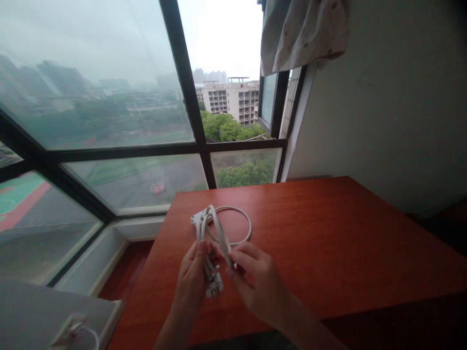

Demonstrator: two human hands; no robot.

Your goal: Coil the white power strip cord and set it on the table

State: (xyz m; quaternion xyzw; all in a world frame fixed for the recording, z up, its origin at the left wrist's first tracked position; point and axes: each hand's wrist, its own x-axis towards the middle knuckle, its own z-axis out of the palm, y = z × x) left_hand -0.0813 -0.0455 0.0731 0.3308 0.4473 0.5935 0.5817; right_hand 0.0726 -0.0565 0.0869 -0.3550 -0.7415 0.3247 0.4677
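White cord bunched over the red-brown tabletop | left hand: fingers closed around folded strands, pronged plug just below | right hand: fingers pinched more cord | loop and white block showed beyond the fingers | dark-framed window, curtain and pale wall rose behind

The cord is in both hands, over the left part of the counter. The left hand and the right hand have the plug between them, above the counter. The big window is behind the counter and goes around to its left. The curtain hangs high up behind the counter. A wall stands behind it too, toward the right. A bit of floor is left of the counter.
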